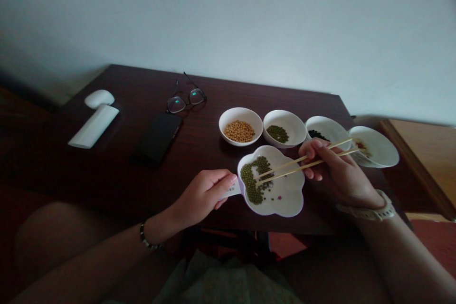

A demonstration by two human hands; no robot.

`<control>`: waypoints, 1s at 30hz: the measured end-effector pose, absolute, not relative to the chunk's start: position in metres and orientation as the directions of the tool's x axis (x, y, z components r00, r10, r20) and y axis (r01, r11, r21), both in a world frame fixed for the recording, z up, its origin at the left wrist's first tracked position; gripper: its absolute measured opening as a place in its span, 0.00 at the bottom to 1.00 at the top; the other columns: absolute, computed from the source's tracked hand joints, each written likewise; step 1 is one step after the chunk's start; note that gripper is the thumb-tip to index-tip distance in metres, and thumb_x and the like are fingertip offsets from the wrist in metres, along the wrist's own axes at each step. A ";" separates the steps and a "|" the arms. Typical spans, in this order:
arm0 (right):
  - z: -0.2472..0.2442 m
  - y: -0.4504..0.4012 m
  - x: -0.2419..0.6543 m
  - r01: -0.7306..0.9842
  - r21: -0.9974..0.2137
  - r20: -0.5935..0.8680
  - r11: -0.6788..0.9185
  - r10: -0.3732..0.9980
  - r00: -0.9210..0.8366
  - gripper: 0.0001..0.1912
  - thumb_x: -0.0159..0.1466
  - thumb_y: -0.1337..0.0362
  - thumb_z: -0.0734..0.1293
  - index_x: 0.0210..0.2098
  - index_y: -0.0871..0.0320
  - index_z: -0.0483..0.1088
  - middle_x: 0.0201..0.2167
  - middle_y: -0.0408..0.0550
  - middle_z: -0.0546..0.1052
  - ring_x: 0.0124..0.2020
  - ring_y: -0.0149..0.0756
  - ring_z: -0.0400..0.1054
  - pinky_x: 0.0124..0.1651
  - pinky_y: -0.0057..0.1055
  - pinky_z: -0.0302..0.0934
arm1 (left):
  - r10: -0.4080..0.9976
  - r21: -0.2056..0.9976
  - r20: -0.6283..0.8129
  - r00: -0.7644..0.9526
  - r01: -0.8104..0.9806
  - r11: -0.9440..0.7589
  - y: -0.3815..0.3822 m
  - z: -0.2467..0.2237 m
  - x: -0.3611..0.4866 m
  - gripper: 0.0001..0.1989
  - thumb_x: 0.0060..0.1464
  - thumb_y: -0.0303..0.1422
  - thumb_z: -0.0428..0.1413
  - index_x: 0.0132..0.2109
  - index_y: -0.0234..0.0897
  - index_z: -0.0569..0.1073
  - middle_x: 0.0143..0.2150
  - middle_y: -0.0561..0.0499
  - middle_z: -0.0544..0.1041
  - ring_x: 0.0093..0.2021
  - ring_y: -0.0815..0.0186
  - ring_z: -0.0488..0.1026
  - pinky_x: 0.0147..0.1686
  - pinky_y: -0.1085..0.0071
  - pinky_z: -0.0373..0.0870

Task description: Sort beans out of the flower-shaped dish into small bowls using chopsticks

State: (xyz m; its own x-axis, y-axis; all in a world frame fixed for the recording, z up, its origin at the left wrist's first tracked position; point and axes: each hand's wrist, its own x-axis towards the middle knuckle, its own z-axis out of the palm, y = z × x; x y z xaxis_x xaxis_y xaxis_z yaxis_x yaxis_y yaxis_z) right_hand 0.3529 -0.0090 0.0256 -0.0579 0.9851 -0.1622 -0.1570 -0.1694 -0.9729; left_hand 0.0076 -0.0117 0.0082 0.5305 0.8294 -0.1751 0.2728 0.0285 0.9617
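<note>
One printed label, unreadable, on the flower-shaped dish.

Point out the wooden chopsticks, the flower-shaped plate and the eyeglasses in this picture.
Wooden chopsticks (285, 166), head view, on the upper stick.
Flower-shaped plate (290, 183), head view, on its bare white inside.
Eyeglasses (197, 96), head view, on a lens.

Behind the flower-shaped white dish, four white bowls stood in a tight row, blocking a straight reach back, with only narrow gaps between their rims. The person's right hand and bamboo chopsticks crossed above the dish's right side, beneath the row. The left hand closed the dish's left side. Farther left of the dish, a dark wood tabletop offered a passage before a black phone.
</note>
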 end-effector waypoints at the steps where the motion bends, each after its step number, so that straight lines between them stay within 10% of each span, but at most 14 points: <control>1: 0.025 -0.009 0.353 -0.159 -0.973 -0.160 -0.166 0.986 -0.054 0.22 0.77 0.45 0.76 0.35 0.55 0.78 0.31 0.46 0.73 0.25 0.31 0.66 0.23 0.27 0.61 | 0.830 0.961 -0.174 0.530 0.274 0.026 -0.012 0.008 0.008 0.26 0.81 0.43 0.51 0.30 0.41 0.67 0.22 0.57 0.68 0.24 0.68 0.65 0.28 0.71 0.60; 30: 0.023 -0.009 0.360 -0.171 -0.968 -0.182 -0.182 0.983 -0.013 0.22 0.77 0.46 0.76 0.35 0.54 0.77 0.29 0.46 0.74 0.24 0.30 0.62 0.23 0.27 0.57 | 0.826 0.967 -0.161 0.539 0.252 0.025 -0.011 0.007 0.007 0.26 0.82 0.42 0.51 0.30 0.41 0.67 0.22 0.58 0.68 0.24 0.69 0.64 0.29 0.70 0.59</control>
